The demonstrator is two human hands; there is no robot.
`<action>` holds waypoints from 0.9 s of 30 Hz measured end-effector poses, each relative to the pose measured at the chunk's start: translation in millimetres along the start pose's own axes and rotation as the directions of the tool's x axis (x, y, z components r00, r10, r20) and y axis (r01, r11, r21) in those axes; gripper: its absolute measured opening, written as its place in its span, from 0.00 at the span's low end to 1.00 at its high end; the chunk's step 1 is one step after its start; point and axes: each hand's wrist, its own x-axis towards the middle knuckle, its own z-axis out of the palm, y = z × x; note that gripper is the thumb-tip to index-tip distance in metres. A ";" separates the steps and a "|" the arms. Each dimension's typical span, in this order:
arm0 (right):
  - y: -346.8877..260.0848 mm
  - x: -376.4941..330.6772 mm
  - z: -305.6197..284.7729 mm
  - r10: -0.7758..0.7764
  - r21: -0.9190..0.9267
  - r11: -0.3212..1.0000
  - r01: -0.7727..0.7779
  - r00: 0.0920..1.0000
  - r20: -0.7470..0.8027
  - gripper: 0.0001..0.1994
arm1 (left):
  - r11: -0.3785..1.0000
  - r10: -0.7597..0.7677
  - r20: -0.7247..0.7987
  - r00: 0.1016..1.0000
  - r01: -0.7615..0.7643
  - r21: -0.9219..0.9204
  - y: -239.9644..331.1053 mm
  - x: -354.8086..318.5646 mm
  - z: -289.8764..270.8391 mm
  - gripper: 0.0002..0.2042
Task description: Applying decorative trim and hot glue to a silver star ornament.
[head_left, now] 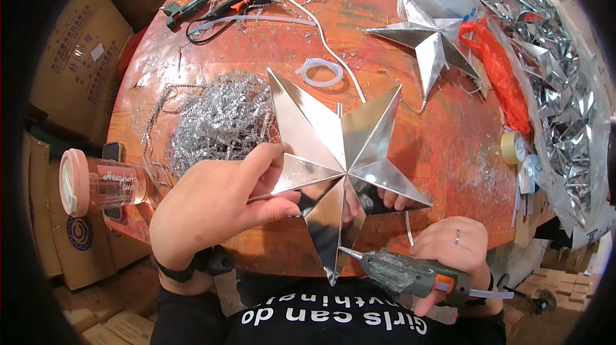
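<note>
A shiny silver five-pointed star (pixel 314 120) is held above the near part of a wooden table. My left hand (pixel 224 191) pinches its left point between thumb and fingers. My right hand (pixel 452 249) grips a dark green hot glue gun (pixel 404 271) with an orange trigger; a clear glue stick sticks out of its rear. The gun's nozzle tip is at the ridge of the star's lowest point; whether it touches cannot be made out. Left of the star lies a heap of silver bead-like trim (pixel 221 117), partly hidden by my left hand.
Another silver star (pixel 431 43) lies at the far right, near a red plastic bag (pixel 494 69) and bagged silver pieces (pixel 558 82). Two more glue guns (pixel 234 5) rest at the far left. A pink-lidded cup (pixel 102 181), tape rolls (pixel 512 147) and a white cord (pixel 321 30) are around.
</note>
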 end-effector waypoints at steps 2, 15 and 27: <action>-1.1 -3.1 1.8 0.016 0.005 1.000 -0.017 1.000 0.009 0.30 | 1.000 0.009 -0.012 1.000 -0.010 -0.019 -1.8 -0.3 1.2 0.26; -18.0 -14.3 2.3 0.060 0.001 0.998 -0.061 0.981 0.186 0.26 | 0.999 -0.009 -0.010 1.000 0.010 0.038 2.5 -2.1 0.1 0.24; -15.7 -0.4 -15.2 -0.053 -0.180 0.984 0.020 0.982 -0.182 0.38 | 0.833 0.518 0.473 0.713 -0.546 -0.089 9.2 -23.1 -8.6 0.22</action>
